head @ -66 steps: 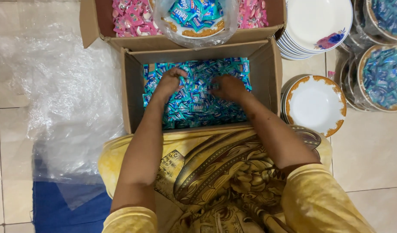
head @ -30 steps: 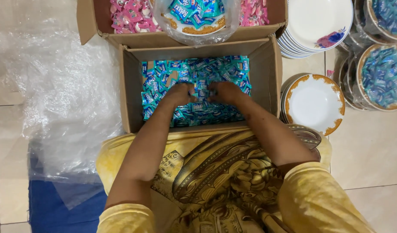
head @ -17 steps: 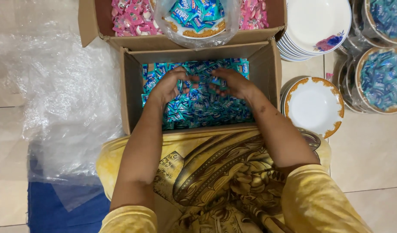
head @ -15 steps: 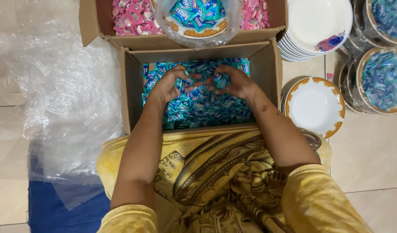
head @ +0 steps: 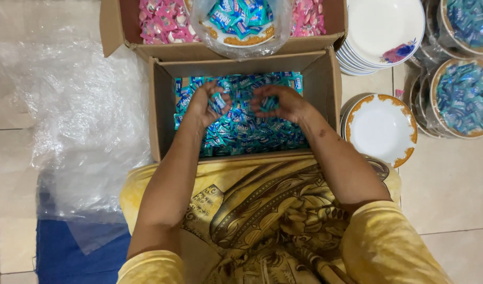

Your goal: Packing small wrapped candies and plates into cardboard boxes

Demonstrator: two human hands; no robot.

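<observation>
Left grip point(head: 206, 102) curled round small blue-wrapped candies point(head: 241, 131) | right grip point(head: 277, 102) likewise closed on a clutch of them | both raised just above the candy heap in open brown cardboard box point(head: 156, 115) | gold-rimmed white plate point(head: 381, 129) beside box, on tiled floor point(head: 451, 184)

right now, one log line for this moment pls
left hand: holds blue candies | right hand: holds blue candies | both over cardboard box

Your left hand point(head: 203, 102) and right hand point(head: 277, 103) each clutch blue wrapped candies point(head: 241, 131) inside the cardboard box point(head: 158, 110); a gold-rimmed plate point(head: 381, 129) sits just beside it.
</observation>
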